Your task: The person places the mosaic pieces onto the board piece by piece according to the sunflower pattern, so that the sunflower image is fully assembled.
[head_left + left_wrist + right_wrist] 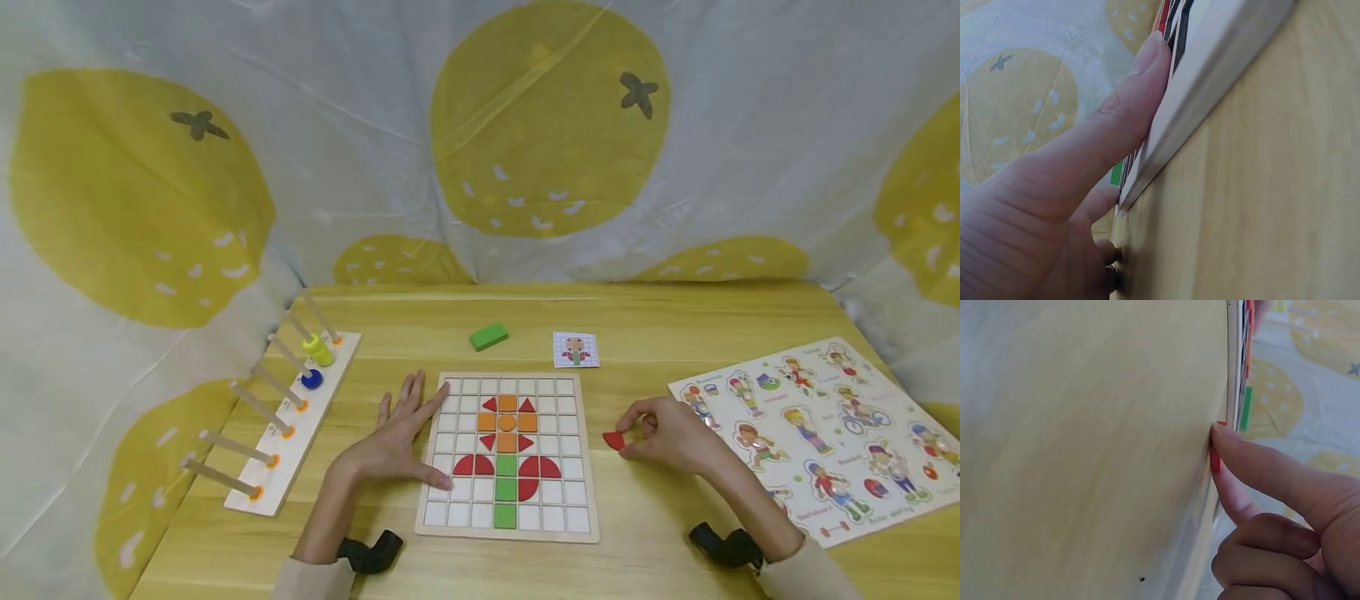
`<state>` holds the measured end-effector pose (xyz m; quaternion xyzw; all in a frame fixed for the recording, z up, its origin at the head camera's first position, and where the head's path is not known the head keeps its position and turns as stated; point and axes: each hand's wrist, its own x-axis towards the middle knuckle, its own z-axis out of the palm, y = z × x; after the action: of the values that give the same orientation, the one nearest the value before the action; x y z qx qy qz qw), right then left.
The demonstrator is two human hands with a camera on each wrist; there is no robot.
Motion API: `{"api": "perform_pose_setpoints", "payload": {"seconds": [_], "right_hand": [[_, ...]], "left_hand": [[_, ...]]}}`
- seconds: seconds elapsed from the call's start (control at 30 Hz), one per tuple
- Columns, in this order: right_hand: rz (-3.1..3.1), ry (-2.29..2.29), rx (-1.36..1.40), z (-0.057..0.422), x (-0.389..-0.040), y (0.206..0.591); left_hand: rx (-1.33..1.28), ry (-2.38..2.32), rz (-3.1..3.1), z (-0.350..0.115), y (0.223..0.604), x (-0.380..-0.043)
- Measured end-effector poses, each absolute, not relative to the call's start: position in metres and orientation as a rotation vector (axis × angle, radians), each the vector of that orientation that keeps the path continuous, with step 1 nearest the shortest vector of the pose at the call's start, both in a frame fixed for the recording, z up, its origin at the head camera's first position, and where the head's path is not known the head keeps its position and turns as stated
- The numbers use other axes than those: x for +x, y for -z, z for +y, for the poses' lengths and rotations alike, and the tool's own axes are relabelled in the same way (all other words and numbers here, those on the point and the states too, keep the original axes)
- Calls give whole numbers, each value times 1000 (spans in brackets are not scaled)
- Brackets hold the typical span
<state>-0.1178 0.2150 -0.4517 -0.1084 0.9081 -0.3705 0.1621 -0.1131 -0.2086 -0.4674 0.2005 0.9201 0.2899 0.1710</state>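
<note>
A wooden grid board (591, 492) lies flat on the table. Orange squares with a small round piece, red triangles, red quarter-circles and a column of green squares (506, 489) fill some of its cells. My left hand (390, 446) rests at the board's left edge with fingers spread, its thumb lying over the rim. Right of the board, my right hand (667, 433) pinches a red quarter-circle piece (613, 439) between thumb and index finger. The right wrist view shows this red piece (1215, 456) edge-on, low over the table, with the other fingers curled.
Left of the board stands a wooden peg stand (288, 433) with yellow and blue rings. Behind are a green block (489, 337) and a small pattern card (576, 350) showing a flower. At right lies a picture puzzle board (825, 433). A lemon-print curtain (375, 167) hangs behind the table.
</note>
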Motion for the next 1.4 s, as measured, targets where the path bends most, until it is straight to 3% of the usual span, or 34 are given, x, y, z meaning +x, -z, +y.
{"api": "perform_pose_setpoints", "payload": {"seconds": [0.3,0.77,1.4], "right_hand": [[2638,1091,-400,197,-114,445],[2513,1040,-709,74,-90,439],[2533,955,-705,50,-90,448]], "left_hand": [[553,-831,2601,-207,471,-114],[562,-820,2601,-204,470,-115],[537,-830,2601,-208,467,-113]]}}
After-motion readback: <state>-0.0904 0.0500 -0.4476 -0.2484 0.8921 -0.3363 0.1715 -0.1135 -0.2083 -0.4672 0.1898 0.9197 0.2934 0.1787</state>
